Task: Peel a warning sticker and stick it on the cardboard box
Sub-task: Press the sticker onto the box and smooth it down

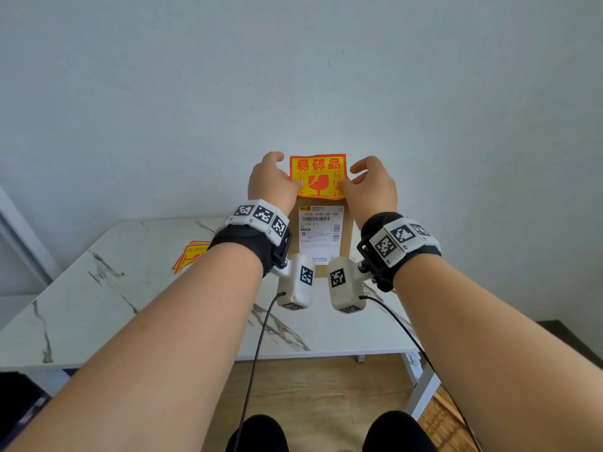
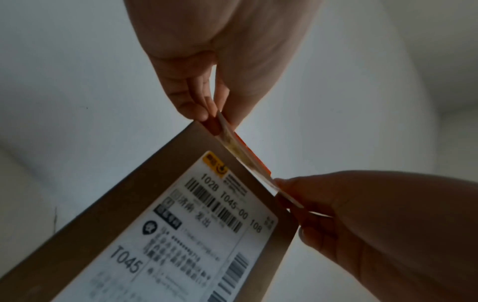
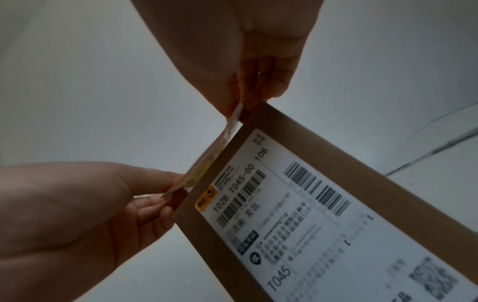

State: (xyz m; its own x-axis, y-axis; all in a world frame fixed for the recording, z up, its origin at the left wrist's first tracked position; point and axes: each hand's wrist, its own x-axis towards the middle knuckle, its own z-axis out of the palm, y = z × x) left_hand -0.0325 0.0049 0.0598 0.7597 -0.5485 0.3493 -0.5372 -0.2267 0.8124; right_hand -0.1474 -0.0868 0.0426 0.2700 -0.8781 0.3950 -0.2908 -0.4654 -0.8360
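Observation:
A red-and-yellow warning sticker (image 1: 318, 176) is held upright in the air, printed side towards me. My left hand (image 1: 284, 172) pinches its left edge and my right hand (image 1: 354, 181) pinches its right edge. Its lower edge meets the top of a brown cardboard box (image 1: 348, 236), which stands on end and shows a white shipping label (image 1: 321, 230). The left wrist view has the sticker (image 2: 245, 157) edge-on along the box (image 2: 181, 147) top, between my left hand (image 2: 214, 116) and right hand (image 2: 284, 188). The right wrist view shows the same: sticker (image 3: 207, 163), box (image 3: 284, 122), right hand (image 3: 240, 110), left hand (image 3: 175, 188).
The box stands on a white marble-pattern table (image 1: 98, 288) against a pale wall. A small stack of more warning stickers (image 1: 192, 254) lies on the table left of my left wrist. Wooden floor and my knees show below the table's front edge.

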